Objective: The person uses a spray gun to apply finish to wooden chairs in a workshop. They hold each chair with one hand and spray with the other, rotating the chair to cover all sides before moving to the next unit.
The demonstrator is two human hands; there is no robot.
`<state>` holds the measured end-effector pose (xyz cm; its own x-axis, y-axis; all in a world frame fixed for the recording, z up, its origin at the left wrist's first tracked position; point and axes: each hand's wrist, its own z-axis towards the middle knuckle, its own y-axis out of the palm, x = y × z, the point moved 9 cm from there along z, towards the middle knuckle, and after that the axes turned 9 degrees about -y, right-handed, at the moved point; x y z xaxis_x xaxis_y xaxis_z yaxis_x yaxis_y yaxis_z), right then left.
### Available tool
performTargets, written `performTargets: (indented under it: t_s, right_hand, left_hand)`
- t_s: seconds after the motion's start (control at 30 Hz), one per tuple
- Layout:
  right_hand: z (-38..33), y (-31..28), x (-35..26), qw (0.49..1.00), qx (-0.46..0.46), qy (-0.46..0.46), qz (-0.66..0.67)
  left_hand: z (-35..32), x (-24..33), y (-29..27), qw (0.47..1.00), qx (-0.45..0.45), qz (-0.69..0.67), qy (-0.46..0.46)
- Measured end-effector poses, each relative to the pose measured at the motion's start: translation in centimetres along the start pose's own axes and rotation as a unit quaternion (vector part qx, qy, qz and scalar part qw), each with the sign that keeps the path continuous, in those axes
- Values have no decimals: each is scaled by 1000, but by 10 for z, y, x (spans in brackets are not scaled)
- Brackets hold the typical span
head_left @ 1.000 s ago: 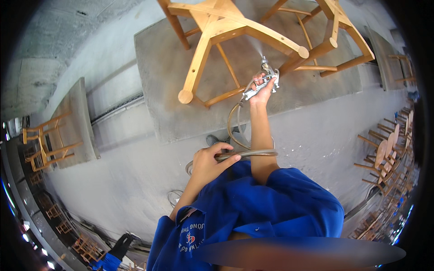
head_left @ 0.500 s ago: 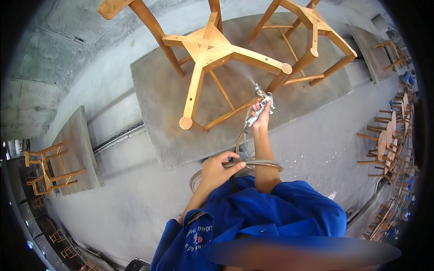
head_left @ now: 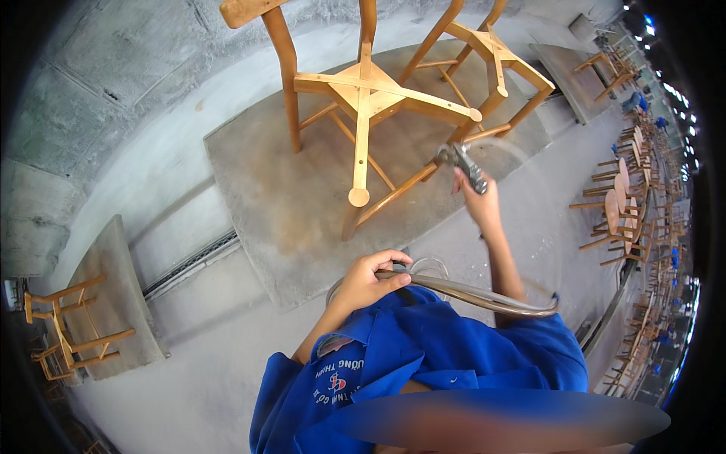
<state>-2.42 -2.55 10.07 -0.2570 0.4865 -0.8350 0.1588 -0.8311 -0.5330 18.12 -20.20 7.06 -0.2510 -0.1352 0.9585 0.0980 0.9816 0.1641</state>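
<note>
My right hand (head_left: 482, 198) is closed around a metal spray gun (head_left: 463, 163), blurred by motion. The gun is beside the lower right of the nearer wooden chair frame (head_left: 364, 125), apart from its round-topped front legs. Close to my body, the fingers of my left hand (head_left: 370, 281) curl around a coiled, translucent brownish hose (head_left: 484, 299). This hose loops from my left hand across to my right upper arm. Beyond the gun stands a second chair frame (head_left: 495, 57) with a similar crossed brace. Both chairs rest on a grey-brown stained board (head_left: 261, 189).
Another board (head_left: 125, 303) with a light wooden chair (head_left: 72, 333) lies at left, and one more board (head_left: 567, 76) at far right. A floor rail (head_left: 189, 265) runs between boards. Rows of chairs (head_left: 624, 200) line the right side. A grey wall (head_left: 113, 91) rises at far left.
My right hand has swung right with the spray gun, and the mist at its nozzle no longer shows. The hose loop has shifted right. The nearer chair appears turned in my shifted view.
</note>
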Motion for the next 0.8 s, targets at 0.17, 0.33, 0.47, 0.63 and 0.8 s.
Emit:
performTargets:
  t_s: [0.17, 0.33, 0.47, 0.63, 0.8]
  right_hand:
    - [31, -19, -156, 938, 8, -234, -257]
    - [41, -18, -248, 849, 56, -394, -347]
    - [29, -3, -284, 801, 91, -492, -328]
    - [21, 61, -278, 854, -55, -460, -236]
    - [20, 115, -263, 904, -210, -314, -201]
  left_hand:
    - [-23, 9, -17, 996, -36, -69, 53]
    - [-40, 10, -42, 990, -9, -112, 88]
    - [-52, 3, -53, 989, 19, -113, 97]
    - [-65, 3, -70, 983, 53, -127, 120]
    - [-95, -1, -92, 975, 119, -135, 132]
